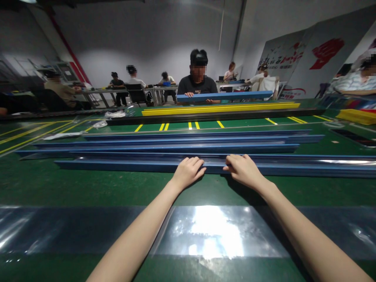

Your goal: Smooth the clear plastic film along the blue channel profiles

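Note:
A long blue channel strip (pixel 117 165) lies across the green table in front of me. My left hand (pixel 189 170) grips its near wall, fingers curled over the edge and thumb on the front. A short way to the right, my right hand (pixel 242 168) holds the same wall with bent fingers. Clear film shows inside the channel. Between me and the strip, a wide transparent plastic sheet (pixel 88 231) lies flat under my forearms and reflects the light.
Several more blue strips (pixel 164 147) lie just beyond. Farther off are a black strip (pixel 205 116), yellow strips (pixel 220 108) and crumpled clear plastic (pixel 116 114). Opposite, a co-worker (pixel 197 83) holds a blue strip (pixel 235 95). A dark flat device (pixel 352 138) lies at right.

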The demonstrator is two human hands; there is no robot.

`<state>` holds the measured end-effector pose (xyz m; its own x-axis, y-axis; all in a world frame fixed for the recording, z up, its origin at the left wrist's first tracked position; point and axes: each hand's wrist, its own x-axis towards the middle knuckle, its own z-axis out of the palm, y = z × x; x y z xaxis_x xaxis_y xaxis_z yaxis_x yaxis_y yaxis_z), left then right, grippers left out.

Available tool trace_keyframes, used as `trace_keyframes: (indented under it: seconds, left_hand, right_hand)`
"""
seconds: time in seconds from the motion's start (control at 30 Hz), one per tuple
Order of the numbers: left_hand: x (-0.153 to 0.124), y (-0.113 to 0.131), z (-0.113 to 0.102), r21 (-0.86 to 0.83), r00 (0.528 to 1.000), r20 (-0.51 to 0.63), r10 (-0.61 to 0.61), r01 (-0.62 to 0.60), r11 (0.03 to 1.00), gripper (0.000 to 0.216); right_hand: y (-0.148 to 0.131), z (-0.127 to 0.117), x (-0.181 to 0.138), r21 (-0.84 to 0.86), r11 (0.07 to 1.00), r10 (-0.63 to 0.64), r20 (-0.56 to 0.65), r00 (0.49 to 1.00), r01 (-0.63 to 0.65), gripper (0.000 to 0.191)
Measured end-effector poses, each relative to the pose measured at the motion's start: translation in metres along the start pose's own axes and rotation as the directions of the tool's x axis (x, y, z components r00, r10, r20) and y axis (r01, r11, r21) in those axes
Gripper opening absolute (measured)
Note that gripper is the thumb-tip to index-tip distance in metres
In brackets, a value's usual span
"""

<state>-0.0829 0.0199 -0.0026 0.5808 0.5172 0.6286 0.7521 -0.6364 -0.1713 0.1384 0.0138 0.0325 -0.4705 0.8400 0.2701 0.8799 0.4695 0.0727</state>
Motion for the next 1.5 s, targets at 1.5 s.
trace_keyframes:
  seconds: [1.5]
  left_hand:
    - [0.001, -0.001, 0.0, 0.069, 0.999, 0.042, 0.0, -0.003, 0.998, 0.032]
  right_hand:
    - [0.009, -0.008, -0.008, -0.162, 0.985, 0.059, 0.017, 0.998, -0.055, 0.019]
